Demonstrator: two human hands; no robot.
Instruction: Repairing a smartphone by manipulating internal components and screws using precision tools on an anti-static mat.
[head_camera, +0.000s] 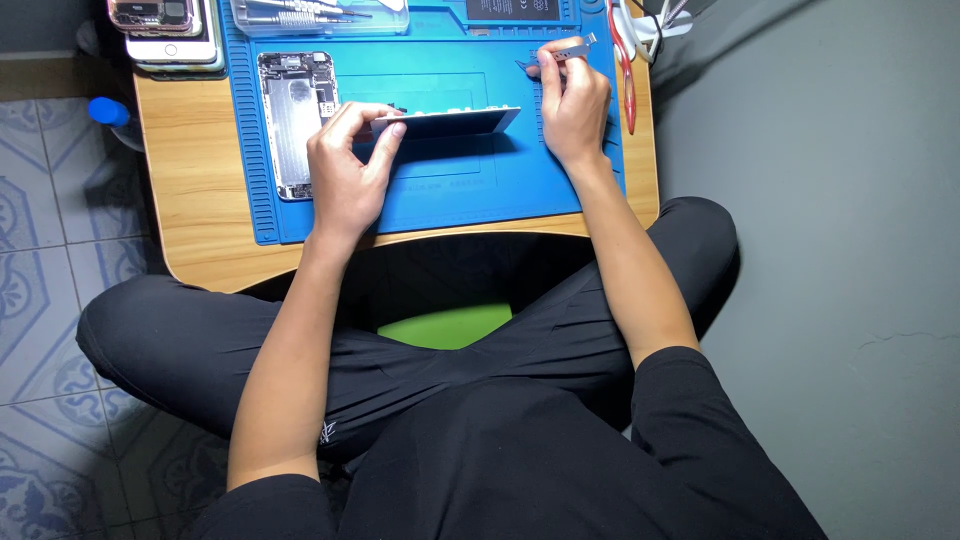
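Note:
My left hand (347, 168) grips the left end of a detached phone screen panel (455, 122), holding it tilted on its edge over the blue work mat (440, 190). My right hand (573, 104) pinches a pair of metal tweezers (562, 53) just beyond the panel's right end. An opened phone body (295, 118), its inner parts showing, lies flat on the mat to the left of my left hand.
The mat covers a small wooden table (190, 190) over my crossed legs. A clear tool case (320, 15), a stack of phones (170, 30), a flat black battery (512, 9) and red-handled tools (627, 70) lie along the far edge. Tiled floor left, grey wall right.

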